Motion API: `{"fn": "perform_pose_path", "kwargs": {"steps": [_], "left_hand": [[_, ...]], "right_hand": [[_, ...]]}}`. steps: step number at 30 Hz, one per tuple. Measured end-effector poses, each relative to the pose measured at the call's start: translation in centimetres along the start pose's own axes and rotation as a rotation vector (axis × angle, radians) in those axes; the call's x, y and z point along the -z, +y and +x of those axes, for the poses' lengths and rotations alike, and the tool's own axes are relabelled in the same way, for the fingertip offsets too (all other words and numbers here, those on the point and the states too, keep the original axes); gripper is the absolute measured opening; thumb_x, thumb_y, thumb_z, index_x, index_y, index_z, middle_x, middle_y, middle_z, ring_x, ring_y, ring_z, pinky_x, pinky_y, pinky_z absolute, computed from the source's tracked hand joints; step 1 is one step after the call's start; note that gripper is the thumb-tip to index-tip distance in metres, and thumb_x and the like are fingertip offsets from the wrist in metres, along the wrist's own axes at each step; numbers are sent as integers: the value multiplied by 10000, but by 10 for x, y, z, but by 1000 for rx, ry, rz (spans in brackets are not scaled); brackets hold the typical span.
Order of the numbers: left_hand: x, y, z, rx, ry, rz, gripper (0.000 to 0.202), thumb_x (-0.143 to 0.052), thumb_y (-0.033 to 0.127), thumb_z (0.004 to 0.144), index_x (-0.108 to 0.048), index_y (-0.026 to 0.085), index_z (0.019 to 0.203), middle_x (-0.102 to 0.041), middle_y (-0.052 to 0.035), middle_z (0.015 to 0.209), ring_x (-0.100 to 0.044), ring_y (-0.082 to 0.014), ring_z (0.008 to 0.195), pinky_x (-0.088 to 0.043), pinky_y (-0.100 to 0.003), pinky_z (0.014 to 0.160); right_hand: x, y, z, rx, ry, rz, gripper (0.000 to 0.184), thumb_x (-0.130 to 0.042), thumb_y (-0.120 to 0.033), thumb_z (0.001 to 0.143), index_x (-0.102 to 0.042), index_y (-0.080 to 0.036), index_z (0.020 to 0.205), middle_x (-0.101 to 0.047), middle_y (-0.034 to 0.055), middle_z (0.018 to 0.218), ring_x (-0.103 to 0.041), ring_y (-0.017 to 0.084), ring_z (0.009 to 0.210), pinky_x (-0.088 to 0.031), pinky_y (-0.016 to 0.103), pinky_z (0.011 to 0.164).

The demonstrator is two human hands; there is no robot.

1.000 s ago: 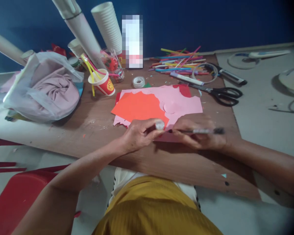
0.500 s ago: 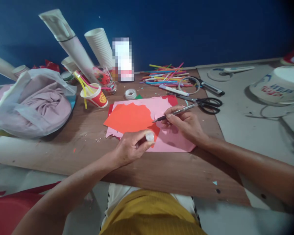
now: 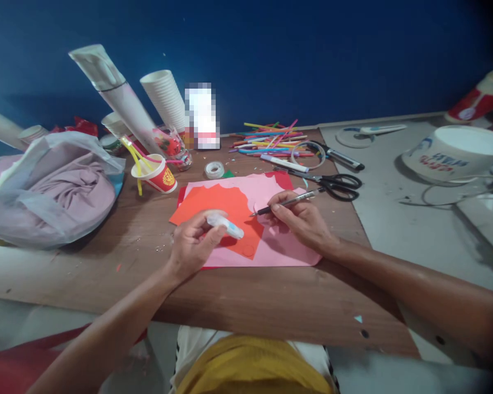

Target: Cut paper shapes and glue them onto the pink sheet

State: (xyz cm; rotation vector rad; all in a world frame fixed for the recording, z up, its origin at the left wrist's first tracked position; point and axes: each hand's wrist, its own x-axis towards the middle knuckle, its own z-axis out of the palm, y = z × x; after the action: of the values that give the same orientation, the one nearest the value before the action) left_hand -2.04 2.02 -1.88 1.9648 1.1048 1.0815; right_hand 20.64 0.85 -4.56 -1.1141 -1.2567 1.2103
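My left hand (image 3: 197, 241) is closed on a small white tube (image 3: 225, 225) with a pale blue label, perhaps a glue stick, tilted above the orange paper (image 3: 213, 201). Between the thumb and fingers of my right hand (image 3: 302, 219) is a black-gripped pen (image 3: 285, 203), its tip over the right part of that sheet. A thin drawn circle (image 3: 248, 250) shows near the sheet's lower corner. Under the orange sheet, whose upper right edge is scalloped, lies pink paper (image 3: 287, 249), with red paper (image 3: 283, 179) peeking out behind.
Scissors (image 3: 339, 185), a cutter knife (image 3: 340, 157), a marker (image 3: 285, 163) and colourful sticks (image 3: 267, 143) lie behind the papers. A tape roll (image 3: 214, 170), a red-and-white cup (image 3: 158, 178) and a plastic bag (image 3: 57, 191) are to the left. A white tub (image 3: 447, 156) stands right.
My left hand has moved left, tipping the white tube from end-on to sideways, and the drawn circle is now uncovered. My right hand keeps the pen; the view has shifted slightly.
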Motion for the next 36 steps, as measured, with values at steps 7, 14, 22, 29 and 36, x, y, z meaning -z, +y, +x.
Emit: {"fn": "perform_pose_path", "kwargs": {"steps": [7, 14, 22, 29, 36], "left_hand": [[-2, -1, 14, -117, -126, 55, 119, -594, 263, 777, -646, 196, 861, -679, -32, 826, -617, -144, 773, -510, -273, 703], [-12, 4, 18, -174, -280, 82, 151, -602, 260, 771, -630, 176, 894, -631, -37, 834, -582, -134, 765, -469, -251, 682], [-18, 5, 20, -141, -382, 77, 147, -580, 285, 790, -628, 178, 879, -626, -44, 851, -569, -136, 774, -456, -254, 694], [-21, 1, 18, -150, -382, 57, 143, -580, 287, 791, -631, 180, 870, -616, -45, 840, -560, -134, 767, -446, -248, 699], [-24, 3, 21, -149, -412, 32, 136, -587, 296, 786, -641, 175, 816, -597, -35, 796, -532, -121, 707, -433, -242, 661]], "right_hand": [[2, 5, 5, 22, 65, 33, 183, -545, -347, 834, -550, -176, 899, -677, 25, 730, -640, 120, 626, -505, 213, 530], [3, 5, 10, -19, 124, 110, 176, -561, -348, 813, -546, -174, 836, -648, -5, 642, -595, 103, 548, -476, 211, 506], [3, 6, 11, -38, 122, 79, 177, -559, -352, 814, -553, -178, 838, -679, 2, 647, -612, 106, 547, -466, 198, 488], [2, 5, 10, -19, 81, 71, 154, -547, -322, 822, -546, -169, 836, -679, 8, 639, -606, 98, 529, -429, 175, 428], [3, 5, 8, -6, 87, 30, 161, -543, -327, 830, -554, -166, 842, -666, -3, 632, -598, 90, 520, -428, 176, 435]]}}
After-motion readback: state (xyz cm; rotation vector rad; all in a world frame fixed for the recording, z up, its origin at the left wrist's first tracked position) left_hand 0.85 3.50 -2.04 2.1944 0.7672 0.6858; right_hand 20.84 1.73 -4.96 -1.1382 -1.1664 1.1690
